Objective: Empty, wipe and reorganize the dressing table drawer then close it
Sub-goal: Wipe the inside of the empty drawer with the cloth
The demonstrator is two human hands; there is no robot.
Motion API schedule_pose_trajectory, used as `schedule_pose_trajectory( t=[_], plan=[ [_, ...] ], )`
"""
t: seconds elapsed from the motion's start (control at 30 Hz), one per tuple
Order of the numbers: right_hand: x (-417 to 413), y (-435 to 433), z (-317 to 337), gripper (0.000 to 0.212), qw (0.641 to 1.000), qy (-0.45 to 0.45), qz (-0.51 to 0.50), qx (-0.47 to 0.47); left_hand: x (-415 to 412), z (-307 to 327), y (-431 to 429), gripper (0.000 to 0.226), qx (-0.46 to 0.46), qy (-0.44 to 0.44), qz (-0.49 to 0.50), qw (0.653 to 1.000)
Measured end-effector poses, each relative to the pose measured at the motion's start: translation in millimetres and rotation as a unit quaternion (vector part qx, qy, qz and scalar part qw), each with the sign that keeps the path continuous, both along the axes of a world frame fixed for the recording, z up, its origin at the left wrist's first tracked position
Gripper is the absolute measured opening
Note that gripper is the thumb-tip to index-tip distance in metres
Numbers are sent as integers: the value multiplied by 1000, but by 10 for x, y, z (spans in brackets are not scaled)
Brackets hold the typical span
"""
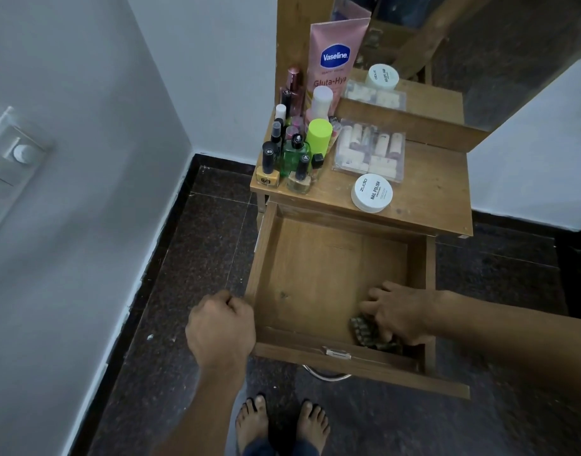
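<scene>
Fingers (376,292) of the right hand (402,314) spread, pressing a dark patterned cloth (363,329) into the wooden drawer (315,274). The left hand (220,327) grips its corner. Seemingly wiping; sweep leftward next.

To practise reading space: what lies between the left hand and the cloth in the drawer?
Head view: between the left hand and the cloth lie only the left wall of the drawer and its bare wooden floor.
</scene>
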State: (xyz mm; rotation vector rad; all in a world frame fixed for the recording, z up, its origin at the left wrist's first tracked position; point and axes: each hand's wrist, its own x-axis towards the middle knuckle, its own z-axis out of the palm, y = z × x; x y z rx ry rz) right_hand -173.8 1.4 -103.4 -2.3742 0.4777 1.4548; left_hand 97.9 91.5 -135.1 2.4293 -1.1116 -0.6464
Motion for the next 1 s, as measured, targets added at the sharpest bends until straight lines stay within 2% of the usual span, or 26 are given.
schedule_pose_trajectory(
  t=[0.13, 0.33, 0.53, 0.67, 0.9, 1.0],
  plan=[
    [-133, 50, -24, 27, 998, 24, 12, -62, -12, 7, 6, 25, -3, 0, 4, 1000],
    [-125, 115, 62, 27, 995, 64, -6, -73, -9, 30, 0, 26, -2, 5, 6, 1000],
    [-93, 295, -19, 32, 989, 75, 16, -128, -18, 70, -6, 27, 2, 0, 0, 1000],
    [-106, 395, 141, 33, 985, 73, -19, -156, -13, 58, -6, 26, 6, -2, -4, 1000],
    [-157, 556, 729, 34, 958, 91, -177, -208, -32, 75, -11, 26, 9, -15, -15, 1000],
    [-459, 560, 1029, 35, 916, 68, -341, -200, -37, 101, -21, 24, 19, -19, -11, 1000]
  ],
)
